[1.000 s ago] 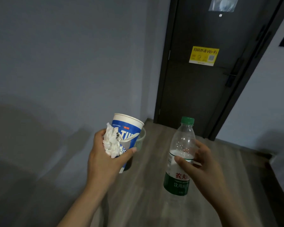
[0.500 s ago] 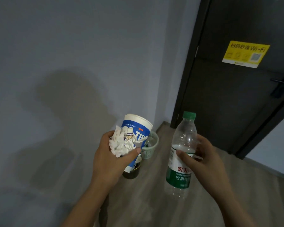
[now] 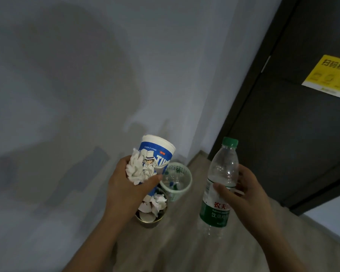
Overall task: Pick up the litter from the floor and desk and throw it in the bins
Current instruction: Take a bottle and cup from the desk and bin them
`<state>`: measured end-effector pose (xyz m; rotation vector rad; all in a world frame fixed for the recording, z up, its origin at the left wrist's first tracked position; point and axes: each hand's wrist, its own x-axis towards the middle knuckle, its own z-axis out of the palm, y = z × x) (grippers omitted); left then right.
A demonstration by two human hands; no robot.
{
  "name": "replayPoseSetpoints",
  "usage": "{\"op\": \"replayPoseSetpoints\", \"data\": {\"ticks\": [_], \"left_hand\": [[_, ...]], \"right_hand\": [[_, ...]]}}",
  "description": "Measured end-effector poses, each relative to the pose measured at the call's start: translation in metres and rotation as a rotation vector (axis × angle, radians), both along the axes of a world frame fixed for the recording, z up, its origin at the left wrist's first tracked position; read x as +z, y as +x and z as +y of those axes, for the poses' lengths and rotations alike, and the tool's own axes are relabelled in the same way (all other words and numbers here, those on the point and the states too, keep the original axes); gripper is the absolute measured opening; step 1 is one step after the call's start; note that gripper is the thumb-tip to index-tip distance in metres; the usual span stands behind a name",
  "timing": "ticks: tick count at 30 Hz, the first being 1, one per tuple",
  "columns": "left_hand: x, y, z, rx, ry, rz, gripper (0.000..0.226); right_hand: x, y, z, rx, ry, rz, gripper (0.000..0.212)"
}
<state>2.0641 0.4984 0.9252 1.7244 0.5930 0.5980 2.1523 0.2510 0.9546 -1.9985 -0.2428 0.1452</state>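
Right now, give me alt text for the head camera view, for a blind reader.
A person's left hand grips a blue-and-white paper cup and a crumpled tissue, the right hand a green-capped plastic bottle, above two small floor bins. The brass-coloured bin holds crumpled paper; the pale green bin stands beyond it, near a dark door.

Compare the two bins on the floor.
The green bin is pale with a patterned rim; the dark bin is brownish and plain. The dark bin is heaped with crumpled white paper; the green bin holds what looks like clear plastic. The dark bin stands nearer, the green bin just beyond it. Both are small, round, open and upright.
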Motion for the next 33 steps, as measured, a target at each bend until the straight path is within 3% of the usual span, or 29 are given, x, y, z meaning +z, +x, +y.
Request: {"op": "replayPoseSetpoints", "data": {"ticks": [12, 23, 33], "left_hand": [[-0.031, 0.092, 0.024, 0.034, 0.075, 0.16, 0.052], [-0.065, 0.199, -0.021, 0.241, 0.128, 0.313, 0.062], [-0.162, 0.236, -0.032, 0.372, 0.096, 0.469, 0.066]], "right_hand": [[-0.038, 0.114, 0.035, 0.092, -0.031, 0.092, 0.055], [-0.086, 0.285, 0.028, 0.317, -0.068, 0.197, 0.046], [-0.187, 0.351, 0.039, 0.459, -0.177, 0.306, 0.059]]}}
